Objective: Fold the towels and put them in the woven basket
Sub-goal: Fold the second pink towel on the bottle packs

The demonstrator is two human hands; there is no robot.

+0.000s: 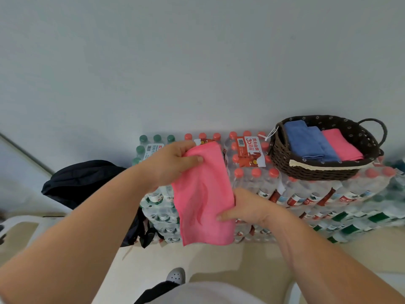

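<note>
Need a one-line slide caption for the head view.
Both hands, left hand and right hand, hold a pink towel mid-fold above stacked bottled-water packs; the woven basket already holds folded towels.

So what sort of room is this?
Probably a storeroom or spare corner: shrink-wrapped packs of bottled water stacked against a plain grey wall, a dark brown woven basket on top, a black bag beside them.

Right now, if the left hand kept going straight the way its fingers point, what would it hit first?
The left hand points rightward, pinching the top of the pink towel. Beyond the towel, it would probably meet the red-capped water bottles first, then the woven basket; depth is unclear.
</note>
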